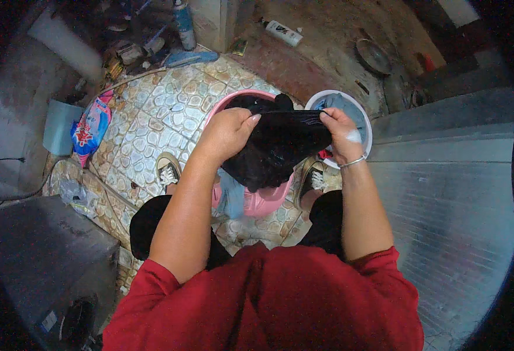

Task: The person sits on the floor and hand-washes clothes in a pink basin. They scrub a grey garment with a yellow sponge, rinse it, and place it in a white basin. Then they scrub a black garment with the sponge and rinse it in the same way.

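Note:
A dark wet-looking cloth garment [279,149] is stretched between my two hands by its upper edge. My left hand [228,131] pinches its left corner, thumb on top. My right hand [342,131] grips the right corner; white foam clings near its wrist, above a silver bangle. Beneath the garment stands a pink plastic basin [268,202] with more dark cloth inside and a blue-grey cloth [231,197] hanging by its near side. Under my right hand is a white-rimmed round tub [368,131] holding greyish-blue cloth [344,107] and something red.
A blue and pink detergent bag [93,127] lies on the pebble-patterned floor at left. A spray can [184,26] and a blue slipper [192,58] are at the back, a white bottle [284,33] farther right. A ridged pale slab [445,210] borders the right side, a dark box [50,245] the left.

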`<act>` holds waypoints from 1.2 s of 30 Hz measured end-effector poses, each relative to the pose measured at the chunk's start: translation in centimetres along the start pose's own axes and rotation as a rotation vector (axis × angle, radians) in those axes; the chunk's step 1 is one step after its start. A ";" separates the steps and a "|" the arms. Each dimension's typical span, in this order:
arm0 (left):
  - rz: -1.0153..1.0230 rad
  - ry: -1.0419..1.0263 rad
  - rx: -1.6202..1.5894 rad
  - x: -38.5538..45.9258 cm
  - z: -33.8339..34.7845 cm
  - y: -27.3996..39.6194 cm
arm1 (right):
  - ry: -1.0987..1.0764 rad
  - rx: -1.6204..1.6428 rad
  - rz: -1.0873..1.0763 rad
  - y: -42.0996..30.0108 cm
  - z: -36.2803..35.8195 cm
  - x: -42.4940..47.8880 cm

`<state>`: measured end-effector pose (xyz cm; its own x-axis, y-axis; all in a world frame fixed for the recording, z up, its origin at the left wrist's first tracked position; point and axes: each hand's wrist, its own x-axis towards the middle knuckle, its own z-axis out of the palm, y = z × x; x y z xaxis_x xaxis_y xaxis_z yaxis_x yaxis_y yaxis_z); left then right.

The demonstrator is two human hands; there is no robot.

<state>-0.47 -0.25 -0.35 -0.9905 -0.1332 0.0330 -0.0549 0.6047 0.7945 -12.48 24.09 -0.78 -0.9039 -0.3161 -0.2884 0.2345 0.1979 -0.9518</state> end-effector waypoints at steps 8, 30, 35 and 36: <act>0.063 0.010 -0.006 -0.4 1.0 1.0 | 0.195 -0.593 -0.372 2.2 2.3 -0.4; 0.361 0.166 0.019 -1.3 3.3 4.5 | -0.597 -1.093 -0.526 17.1 8.4 0.8; 0.459 0.172 0.038 -2.2 4.2 5.3 | -0.635 -1.168 -0.425 18.7 8.6 0.9; 0.462 0.163 0.017 -2.3 4.2 5.4 | -0.628 -1.176 -0.424 19.1 8.6 0.9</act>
<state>0.98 6.63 1.32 -0.8793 0.0316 0.4752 0.3823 0.6420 0.6646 -5.74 19.58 -20.07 -0.4468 -0.8428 -0.3001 -0.7295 0.5374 -0.4231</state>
